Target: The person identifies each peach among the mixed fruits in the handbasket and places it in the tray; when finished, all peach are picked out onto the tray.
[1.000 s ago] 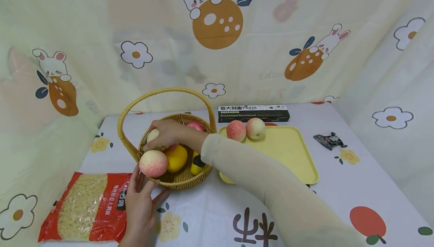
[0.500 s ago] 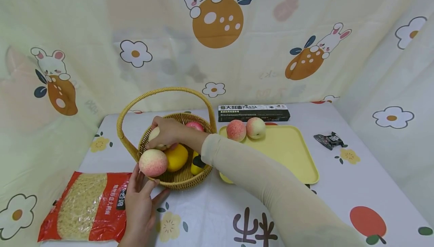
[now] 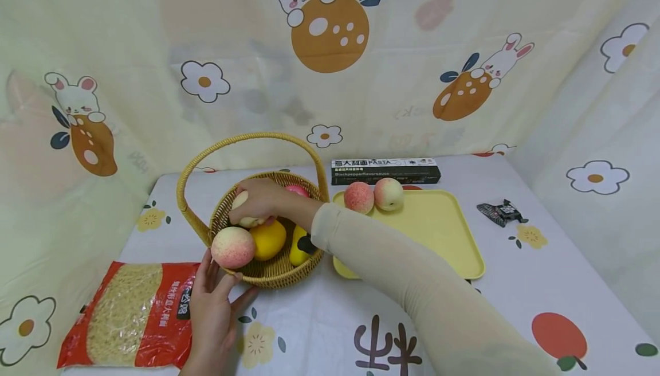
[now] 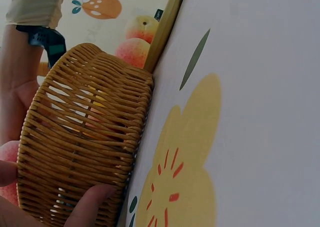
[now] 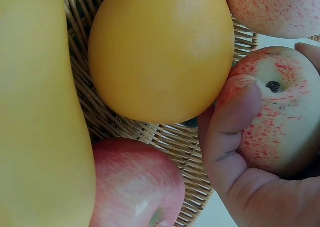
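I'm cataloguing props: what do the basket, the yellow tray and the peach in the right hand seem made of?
Basket: apparently wicker or rattan, smooth; its open weave shows.

Tray: probably plastic, smooth, judging by its even colour and rounded corners.

Peach in the right hand: perhaps painted foam or plastic, matte; its red flecks look sprayed on.

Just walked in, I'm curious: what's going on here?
A person's right hand grips a peach at the wicker basket, whether lifted or resting I can't tell. The left hand touches the basket's near side. Another peach sits near that hand, beside a round yellow fruit; two more peaches lie on the yellow tray.
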Available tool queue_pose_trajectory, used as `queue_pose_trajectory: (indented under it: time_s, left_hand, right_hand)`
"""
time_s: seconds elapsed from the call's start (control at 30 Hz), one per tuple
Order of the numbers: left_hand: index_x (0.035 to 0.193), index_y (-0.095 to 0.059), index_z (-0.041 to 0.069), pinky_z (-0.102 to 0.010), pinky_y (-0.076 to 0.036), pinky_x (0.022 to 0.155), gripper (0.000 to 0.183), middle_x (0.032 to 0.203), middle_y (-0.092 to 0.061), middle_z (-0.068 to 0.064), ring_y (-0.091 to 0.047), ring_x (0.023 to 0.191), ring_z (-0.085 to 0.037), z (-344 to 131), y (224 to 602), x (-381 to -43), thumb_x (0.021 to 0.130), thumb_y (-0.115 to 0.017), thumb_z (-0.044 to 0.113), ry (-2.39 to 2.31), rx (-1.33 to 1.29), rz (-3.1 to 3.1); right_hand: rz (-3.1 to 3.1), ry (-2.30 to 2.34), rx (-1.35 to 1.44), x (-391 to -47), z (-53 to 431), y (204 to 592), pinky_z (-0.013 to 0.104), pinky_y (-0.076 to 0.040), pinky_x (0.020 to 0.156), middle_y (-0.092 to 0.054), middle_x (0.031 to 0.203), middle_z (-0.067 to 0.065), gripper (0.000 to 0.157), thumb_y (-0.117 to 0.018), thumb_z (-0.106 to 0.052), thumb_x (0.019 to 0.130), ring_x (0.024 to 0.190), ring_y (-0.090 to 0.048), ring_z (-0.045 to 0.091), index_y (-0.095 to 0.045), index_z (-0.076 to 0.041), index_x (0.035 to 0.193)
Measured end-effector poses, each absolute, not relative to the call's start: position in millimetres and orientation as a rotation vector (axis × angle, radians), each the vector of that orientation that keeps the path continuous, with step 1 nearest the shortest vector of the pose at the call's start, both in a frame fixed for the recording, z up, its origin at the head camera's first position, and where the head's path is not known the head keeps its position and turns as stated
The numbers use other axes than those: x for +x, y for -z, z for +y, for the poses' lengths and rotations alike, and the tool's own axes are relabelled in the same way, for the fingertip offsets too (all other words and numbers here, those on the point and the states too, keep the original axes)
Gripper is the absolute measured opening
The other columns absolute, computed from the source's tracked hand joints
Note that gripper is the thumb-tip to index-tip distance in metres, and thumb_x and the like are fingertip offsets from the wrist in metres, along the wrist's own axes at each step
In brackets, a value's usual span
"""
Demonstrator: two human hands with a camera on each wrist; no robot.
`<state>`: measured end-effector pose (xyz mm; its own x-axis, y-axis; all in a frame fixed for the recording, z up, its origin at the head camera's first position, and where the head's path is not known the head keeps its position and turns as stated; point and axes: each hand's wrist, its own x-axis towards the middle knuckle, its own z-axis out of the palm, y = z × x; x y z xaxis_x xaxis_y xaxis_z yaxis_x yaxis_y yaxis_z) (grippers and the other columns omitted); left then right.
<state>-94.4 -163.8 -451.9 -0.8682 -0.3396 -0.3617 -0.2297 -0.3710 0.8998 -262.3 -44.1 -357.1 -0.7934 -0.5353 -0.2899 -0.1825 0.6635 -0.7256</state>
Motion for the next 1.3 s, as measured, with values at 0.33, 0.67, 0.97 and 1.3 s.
queue_pose_trajectory:
  time_s: [0.33, 0.67, 0.97, 1.3]
  left_hand:
    - [0.169, -0.018, 0.042, -0.057, -0.059, 0.098, 0.088, 0.178, -0.019, 0.005, -0.035, 0.156, -0.025, -163, 452, -96, 0.101, -0.059, 0.004, 2.398, 0.817, -1.727]
    - [0.169, -0.017, 0.042, -0.057, -0.058, 0.099, 0.086, 0.178, -0.018, 0.003, -0.034, 0.157, -0.026, -161, 450, -94, 0.102, -0.058, 0.005, 2.389, 0.811, -1.727]
    - [0.169, -0.018, 0.041, -0.056, -0.058, 0.099, 0.087, 0.178, -0.019, 0.003, -0.034, 0.157, -0.026, -160, 451, -95, 0.101, -0.059, 0.005, 2.372, 0.814, -1.742]
    - [0.169, -0.019, 0.042, -0.055, -0.059, 0.098, 0.088, 0.178, -0.018, 0.004, -0.034, 0.157, -0.026, -160, 453, -95, 0.100, -0.060, 0.005, 2.360, 0.826, -1.751]
  right_hand:
    - [2.391, 1.005, -0.584, -262, -35, 360, 0.036, -0.066, 0.061, -0.067, 0.102, 0.004, 0.042, -0.081, -0.035, 0.082, 0.072, -0.065, 0.017, -0.062, -0.021, 0.117]
    - [2.391, 1.082, -0.672, -252, -20, 356, 0.046, -0.065, 0.063, -0.069, 0.098, 0.003, 0.039, -0.081, -0.033, 0.083, 0.066, -0.062, 0.016, -0.064, -0.022, 0.116]
    - [2.411, 1.138, -0.711, -247, 9, 346, 0.039, -0.064, 0.058, -0.068, 0.108, -0.001, 0.044, -0.082, -0.037, 0.081, 0.085, -0.066, 0.020, -0.065, -0.028, 0.120]
    - [2.330, 1.255, -0.678, -230, 58, 335, 0.046, -0.064, 0.062, -0.065, 0.117, 0.004, 0.038, -0.081, -0.031, 0.083, 0.093, -0.066, 0.026, -0.066, -0.027, 0.118]
